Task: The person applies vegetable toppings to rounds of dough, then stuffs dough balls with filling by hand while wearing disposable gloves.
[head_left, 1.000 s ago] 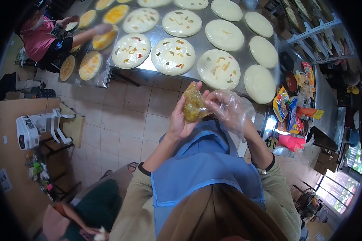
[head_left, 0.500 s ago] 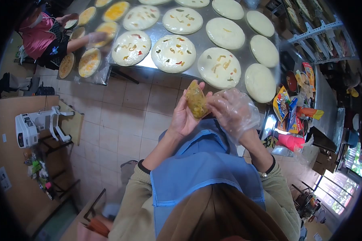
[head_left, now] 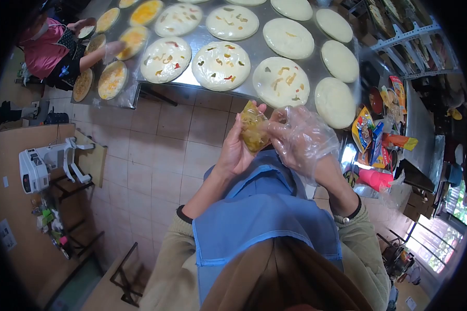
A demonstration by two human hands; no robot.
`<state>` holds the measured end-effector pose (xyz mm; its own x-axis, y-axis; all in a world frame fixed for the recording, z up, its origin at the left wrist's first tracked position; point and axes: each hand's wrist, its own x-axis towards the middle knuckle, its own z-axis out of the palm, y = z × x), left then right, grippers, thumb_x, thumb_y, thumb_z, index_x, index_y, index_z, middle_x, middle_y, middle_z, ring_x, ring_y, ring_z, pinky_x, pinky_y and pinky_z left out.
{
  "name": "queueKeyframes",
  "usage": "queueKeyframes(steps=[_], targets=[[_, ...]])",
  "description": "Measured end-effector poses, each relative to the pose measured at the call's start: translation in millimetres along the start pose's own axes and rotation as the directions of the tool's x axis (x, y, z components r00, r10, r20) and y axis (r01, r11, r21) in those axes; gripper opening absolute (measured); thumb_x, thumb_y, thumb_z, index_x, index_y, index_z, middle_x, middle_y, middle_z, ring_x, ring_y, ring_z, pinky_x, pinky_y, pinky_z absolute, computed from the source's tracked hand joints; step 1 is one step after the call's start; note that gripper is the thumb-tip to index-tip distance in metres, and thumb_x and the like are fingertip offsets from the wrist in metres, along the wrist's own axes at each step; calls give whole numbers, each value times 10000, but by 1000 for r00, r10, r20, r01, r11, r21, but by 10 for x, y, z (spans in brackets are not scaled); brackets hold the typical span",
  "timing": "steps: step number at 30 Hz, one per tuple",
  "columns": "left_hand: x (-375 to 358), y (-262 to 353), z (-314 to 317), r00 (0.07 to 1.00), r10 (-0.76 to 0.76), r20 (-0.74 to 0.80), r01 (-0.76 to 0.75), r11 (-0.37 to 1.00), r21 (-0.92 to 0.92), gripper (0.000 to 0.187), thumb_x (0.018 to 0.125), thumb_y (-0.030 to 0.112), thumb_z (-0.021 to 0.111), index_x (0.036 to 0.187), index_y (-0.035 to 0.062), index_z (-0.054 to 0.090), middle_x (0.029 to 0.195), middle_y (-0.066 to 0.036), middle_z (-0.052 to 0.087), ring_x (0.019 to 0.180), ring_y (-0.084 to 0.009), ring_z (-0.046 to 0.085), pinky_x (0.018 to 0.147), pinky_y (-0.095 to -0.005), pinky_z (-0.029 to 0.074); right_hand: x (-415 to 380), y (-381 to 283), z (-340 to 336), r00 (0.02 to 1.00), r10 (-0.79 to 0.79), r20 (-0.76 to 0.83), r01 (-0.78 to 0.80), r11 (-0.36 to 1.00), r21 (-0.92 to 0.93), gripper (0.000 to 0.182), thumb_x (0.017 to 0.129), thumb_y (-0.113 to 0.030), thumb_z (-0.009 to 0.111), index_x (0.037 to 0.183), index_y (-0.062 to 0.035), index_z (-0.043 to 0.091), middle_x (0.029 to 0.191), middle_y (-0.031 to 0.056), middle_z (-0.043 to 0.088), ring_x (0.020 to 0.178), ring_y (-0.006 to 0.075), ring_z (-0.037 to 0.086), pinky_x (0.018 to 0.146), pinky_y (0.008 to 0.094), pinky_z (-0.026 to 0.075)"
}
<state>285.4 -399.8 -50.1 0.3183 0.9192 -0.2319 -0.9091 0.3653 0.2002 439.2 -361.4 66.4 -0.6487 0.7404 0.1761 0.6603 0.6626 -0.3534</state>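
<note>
My bare left hand [head_left: 235, 154] is wrapped round a small clear plastic bag [head_left: 253, 136] of yellow-green chopped pieces, held above my blue apron. My right hand [head_left: 303, 142] wears a loose, clear plastic glove. Its fingers are drawn together at the bag's right side; whether they hold any pieces is hidden. Just beyond my hands lies a round, flat dough [head_left: 281, 83] dotted with coloured bits on the metal table. Beside it is another topped dough round [head_left: 221, 66]. A plain pale round [head_left: 335, 103] lies at the right.
Colourful packets [head_left: 363, 132] and a pink cup [head_left: 374, 179] stand on a counter at right. At upper left a co-worker's gloved hand [head_left: 114, 49] reaches over orange-topped rounds. A white machine [head_left: 35, 168] sits on a brown surface at left. A rack [head_left: 415, 39] stands upper right.
My gloved right fingers have moved further over the bag, and the bag's contents look shifted. My left hand still holds it. The view has shifted slightly.
</note>
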Motion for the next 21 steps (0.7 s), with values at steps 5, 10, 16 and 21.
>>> queueKeyframes(steps=[5,10,16,21], targets=[[-4,-11,19,999,9,35,-11,999,45,510,1020,421,268,1460,163,255,1488,-65,335,1339,-251,381,1061,-465,398,33,94,67,997,43,71,-44,999,25,222,790,-155,675,1012,-137,670,845,81,615,810,284,589,710,406,472],[-12,-33,32,997,72,-26,-71,996,53,462,1025,393,293,1402,128,315,1432,-121,379,1293,-281,428,1024,-468,440,85,103,39,994,102,49,-102,995,4,201,817,-208,670,991,-108,660,806,94,615,804,289,591,698,408,468],[5,-58,9,996,85,-40,-82,993,81,472,1025,378,302,1413,109,304,1421,-116,389,1256,-271,466,1011,-477,451,71,79,127,993,95,64,-93,995,-44,216,836,-252,627,980,-94,656,929,97,619,889,293,593,790,440,462],[-29,-89,-42,999,10,34,-12,999,50,462,1024,378,305,1411,126,312,1409,-110,399,1237,-276,483,966,-494,485,96,145,118,996,80,-28,-82,988,-128,183,823,-210,650,967,-96,650,938,100,619,892,292,598,777,424,471]])
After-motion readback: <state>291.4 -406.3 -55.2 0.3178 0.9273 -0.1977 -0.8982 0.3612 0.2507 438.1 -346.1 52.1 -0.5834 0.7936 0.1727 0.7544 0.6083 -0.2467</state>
